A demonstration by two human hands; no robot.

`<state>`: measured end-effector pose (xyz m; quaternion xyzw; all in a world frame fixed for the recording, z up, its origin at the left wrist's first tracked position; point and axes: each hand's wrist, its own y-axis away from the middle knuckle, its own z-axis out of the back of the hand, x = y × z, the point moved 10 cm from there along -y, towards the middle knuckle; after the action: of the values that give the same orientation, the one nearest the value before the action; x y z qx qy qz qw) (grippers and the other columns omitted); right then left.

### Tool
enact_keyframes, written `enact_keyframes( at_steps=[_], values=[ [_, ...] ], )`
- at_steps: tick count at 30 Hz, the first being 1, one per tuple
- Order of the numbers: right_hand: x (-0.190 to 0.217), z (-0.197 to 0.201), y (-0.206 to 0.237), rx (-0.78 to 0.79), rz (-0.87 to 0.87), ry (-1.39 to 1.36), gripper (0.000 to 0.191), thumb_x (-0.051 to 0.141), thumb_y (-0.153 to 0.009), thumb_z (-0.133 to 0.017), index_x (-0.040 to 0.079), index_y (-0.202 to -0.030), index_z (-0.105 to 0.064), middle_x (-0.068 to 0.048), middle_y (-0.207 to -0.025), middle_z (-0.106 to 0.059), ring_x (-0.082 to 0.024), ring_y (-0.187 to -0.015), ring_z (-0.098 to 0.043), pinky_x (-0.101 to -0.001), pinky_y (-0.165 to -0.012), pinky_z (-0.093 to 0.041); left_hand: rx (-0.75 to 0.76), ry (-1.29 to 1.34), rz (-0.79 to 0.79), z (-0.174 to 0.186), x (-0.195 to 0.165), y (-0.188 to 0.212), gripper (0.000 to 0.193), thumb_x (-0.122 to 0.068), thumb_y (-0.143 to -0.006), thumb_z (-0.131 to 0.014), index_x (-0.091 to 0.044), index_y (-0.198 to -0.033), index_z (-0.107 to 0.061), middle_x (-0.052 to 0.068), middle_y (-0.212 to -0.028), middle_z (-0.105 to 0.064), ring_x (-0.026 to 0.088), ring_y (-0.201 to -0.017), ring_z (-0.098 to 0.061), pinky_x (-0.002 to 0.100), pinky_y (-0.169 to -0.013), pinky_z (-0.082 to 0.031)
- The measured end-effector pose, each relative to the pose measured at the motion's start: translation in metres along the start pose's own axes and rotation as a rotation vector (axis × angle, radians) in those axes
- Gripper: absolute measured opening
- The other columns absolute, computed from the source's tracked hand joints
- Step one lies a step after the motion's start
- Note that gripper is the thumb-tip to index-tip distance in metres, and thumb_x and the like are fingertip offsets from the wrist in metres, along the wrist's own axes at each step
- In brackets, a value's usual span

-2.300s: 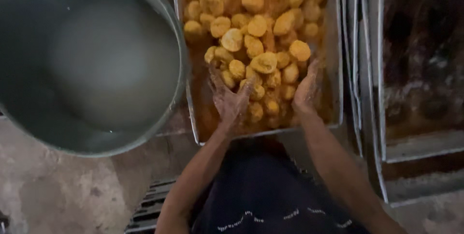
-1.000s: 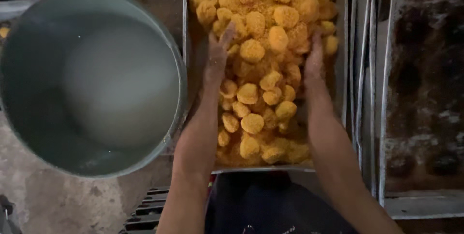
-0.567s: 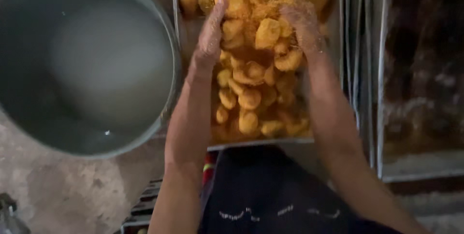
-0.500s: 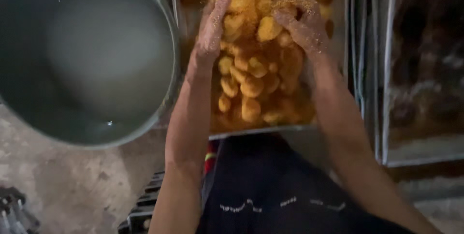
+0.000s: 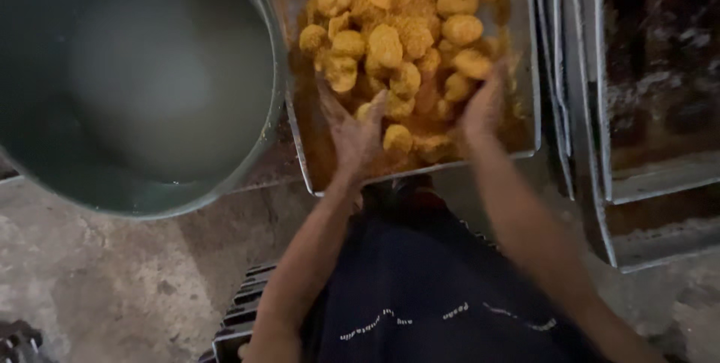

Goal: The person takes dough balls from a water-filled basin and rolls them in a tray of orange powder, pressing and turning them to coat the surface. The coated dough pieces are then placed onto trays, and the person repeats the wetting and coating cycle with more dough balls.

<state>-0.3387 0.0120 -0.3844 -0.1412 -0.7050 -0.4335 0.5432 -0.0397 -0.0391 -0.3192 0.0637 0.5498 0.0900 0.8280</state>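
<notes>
A metal tray (image 5: pixel 526 70) in front of me holds several round yellow pieces coated in orange crumbs (image 5: pixel 386 44). My left hand (image 5: pixel 352 134) lies palm up, fingers spread, in the loose crumbs at the tray's near left. At the near right of the tray my right hand (image 5: pixel 484 104) is blurred and open, touching the coated pieces. Both hands are dusted with crumbs. Neither hand grips a piece.
A large round grey basin (image 5: pixel 150 85) with pale cloudy liquid stands to the left of the tray. Stacked dark metal trays (image 5: pixel 652 108) lie to the right. Rough concrete floor (image 5: pixel 105 280) and a slatted crate edge (image 5: pixel 247 310) are below; my dark clothing fills the bottom centre.
Both hands have drawn back from the far part of the tray toward its near edge. The coated pieces they were lifting and tossing have dropped back into the crumbs.
</notes>
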Motion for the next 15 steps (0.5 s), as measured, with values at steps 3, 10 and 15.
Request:
enact_keyframes(
  at_steps=[3, 10, 15],
  values=[
    [-0.001, -0.055, -0.004, 0.111, 0.082, -0.360, 0.081, 0.064, -0.102, -0.044, 0.005, -0.157, -0.040, -0.013, -0.159, -0.044, -0.031, -0.143, -0.045, -0.0440, -0.118, -0.036, -0.115, 0.205, -0.092, -0.035, -0.006, -0.016, 0.119, -0.043, -0.088, -0.085, -0.012, -0.167, -0.001, 0.021, -0.170, -0.008, 0.042, -0.156, -0.019, 0.061, -0.124, -0.030],
    [0.058, -0.124, 0.014, 0.499, -0.012, -0.814, 0.056, 0.047, -0.106, -0.046, 0.005, -0.141, -0.054, -0.014, -0.136, -0.061, -0.033, -0.124, -0.059, -0.0461, -0.106, -0.050, 0.342, 0.818, -0.240, -0.087, -0.053, -0.056, 0.107, -0.048, -0.090, -0.074, -0.006, -0.164, -0.010, 0.023, -0.167, -0.020, 0.037, -0.152, -0.033, 0.051, -0.120, -0.039],
    [0.144, -0.124, 0.026, 0.658, 0.582, -0.258, 0.040, 0.037, -0.112, -0.059, 0.006, -0.136, -0.065, -0.013, -0.141, -0.061, -0.025, -0.131, -0.059, -0.0386, -0.114, -0.048, 0.402, 0.270, 0.042, -0.058, -0.054, -0.053, 0.100, -0.047, -0.090, -0.075, -0.003, -0.161, -0.021, 0.024, -0.162, -0.033, 0.035, -0.144, -0.046, 0.050, -0.111, -0.049]
  ],
)
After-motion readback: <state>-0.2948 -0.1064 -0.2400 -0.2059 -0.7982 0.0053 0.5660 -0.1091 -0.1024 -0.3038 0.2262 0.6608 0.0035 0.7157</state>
